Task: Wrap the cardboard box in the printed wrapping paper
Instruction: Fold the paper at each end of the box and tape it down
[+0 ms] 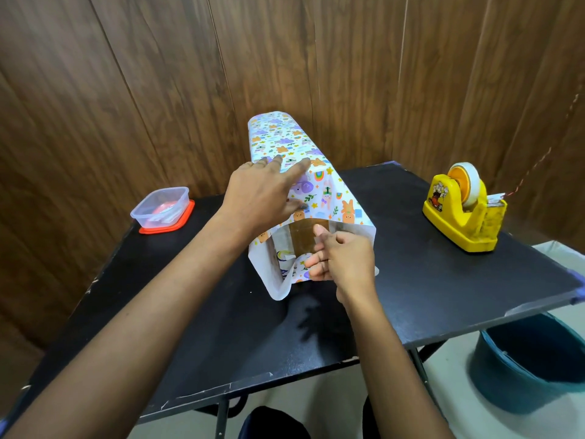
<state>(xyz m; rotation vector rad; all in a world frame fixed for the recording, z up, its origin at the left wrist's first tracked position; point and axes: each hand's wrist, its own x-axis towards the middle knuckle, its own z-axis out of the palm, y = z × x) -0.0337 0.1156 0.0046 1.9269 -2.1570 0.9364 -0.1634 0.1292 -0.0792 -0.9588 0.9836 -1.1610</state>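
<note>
One cardboard box [302, 237] sits inside wrapping paper [337, 198], left hand [262, 194] spread on top, right hand [343, 259] pinching its open end.

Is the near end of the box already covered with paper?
No, the cardboard box shows bare there, inside the open wrapping paper.

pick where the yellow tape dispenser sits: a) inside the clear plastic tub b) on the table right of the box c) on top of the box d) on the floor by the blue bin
b: the yellow tape dispenser stands on the black table, to the right of the box in its wrapping paper and apart from it.
</note>
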